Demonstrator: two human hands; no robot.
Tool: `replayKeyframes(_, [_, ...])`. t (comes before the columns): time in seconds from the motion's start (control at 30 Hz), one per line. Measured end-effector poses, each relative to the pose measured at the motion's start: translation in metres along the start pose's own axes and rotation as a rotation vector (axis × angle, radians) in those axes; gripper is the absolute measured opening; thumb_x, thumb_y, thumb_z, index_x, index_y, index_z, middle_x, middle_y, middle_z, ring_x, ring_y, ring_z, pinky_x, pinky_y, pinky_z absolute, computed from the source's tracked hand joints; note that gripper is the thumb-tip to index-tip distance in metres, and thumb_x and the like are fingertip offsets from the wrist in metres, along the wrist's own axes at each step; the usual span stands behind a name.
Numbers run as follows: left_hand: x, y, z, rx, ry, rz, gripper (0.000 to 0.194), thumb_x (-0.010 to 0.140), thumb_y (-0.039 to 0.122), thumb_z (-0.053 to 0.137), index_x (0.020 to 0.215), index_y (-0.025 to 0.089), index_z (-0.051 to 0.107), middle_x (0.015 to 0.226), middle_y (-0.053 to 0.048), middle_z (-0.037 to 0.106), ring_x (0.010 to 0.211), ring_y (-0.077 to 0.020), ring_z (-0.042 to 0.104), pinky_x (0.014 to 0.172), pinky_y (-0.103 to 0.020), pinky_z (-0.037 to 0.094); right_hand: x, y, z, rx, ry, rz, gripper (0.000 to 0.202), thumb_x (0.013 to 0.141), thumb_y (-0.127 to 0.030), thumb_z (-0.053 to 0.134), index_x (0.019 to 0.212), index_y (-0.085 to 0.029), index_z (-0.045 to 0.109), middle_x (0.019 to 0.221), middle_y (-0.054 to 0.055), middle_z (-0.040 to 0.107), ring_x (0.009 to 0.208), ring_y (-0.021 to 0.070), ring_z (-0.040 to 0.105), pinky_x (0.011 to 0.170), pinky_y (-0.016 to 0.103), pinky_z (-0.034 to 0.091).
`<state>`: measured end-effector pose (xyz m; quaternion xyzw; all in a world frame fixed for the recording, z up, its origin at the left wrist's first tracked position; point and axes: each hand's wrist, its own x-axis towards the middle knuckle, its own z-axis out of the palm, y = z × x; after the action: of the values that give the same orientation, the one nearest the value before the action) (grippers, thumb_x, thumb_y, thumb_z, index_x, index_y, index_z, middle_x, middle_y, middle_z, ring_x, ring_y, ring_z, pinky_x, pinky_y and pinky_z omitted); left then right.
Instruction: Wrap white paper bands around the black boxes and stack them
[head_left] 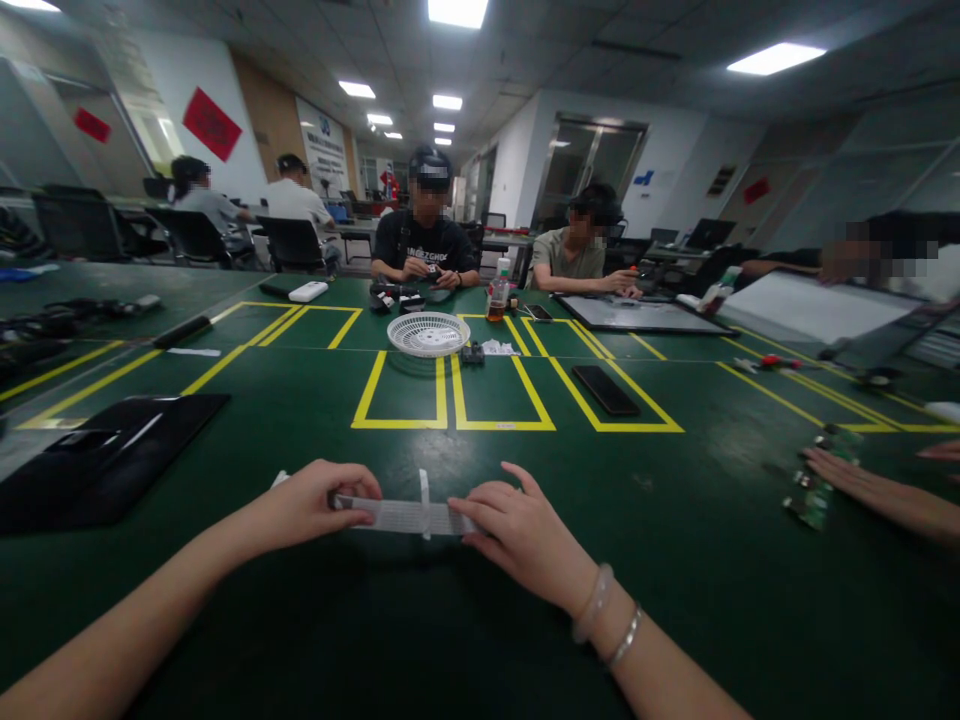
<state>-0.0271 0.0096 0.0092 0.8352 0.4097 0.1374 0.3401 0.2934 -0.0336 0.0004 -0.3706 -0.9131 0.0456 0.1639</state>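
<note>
A flat, pale grey ribbon-like strip (pixel 397 516) stretches sideways between my two hands, low above or on the green table. My left hand (pixel 315 503) is closed on its left end, thumb below and fingers above. At the right end, my right hand (pixel 514 520) pinches it between thumb and fingers, one finger raised. A narrow white band (pixel 424 490) crosses the strip near its middle and sticks up past its far edge. Whether the strip is a ribbon cable I cannot tell. Behind my left wrist a small white piece (pixel 280 479) peeks out.
A black panel (pixel 112 450) lies to the left. Ahead are yellow-taped rectangles, a white basket (pixel 428 350), a dark phone (pixel 605 390) and a bottle (pixel 496 298). At right, another person's hand (pixel 855 480) touches a green circuit board (pixel 814 495). Two people sit opposite.
</note>
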Motion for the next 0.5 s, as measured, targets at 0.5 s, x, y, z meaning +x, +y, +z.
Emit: replayKeyframes(0.5, [-0.022,-0.084,-0.061,0.257,0.788,-0.177,0.052,0.077,0.062,0.057,0.104,0.019,0.064,0.126,-0.012,0.059,0.111,-0.0367,0.054,0.072,-0.039,0.043,0.003,0.031,0.005,0.869,0.563,0.547,0.048,0.094,-0.05,0.053,0.135,-0.024,0.055,0.114,0.008,0.066,0.091,0.0199,0.067,0.082,0.036,0.054])
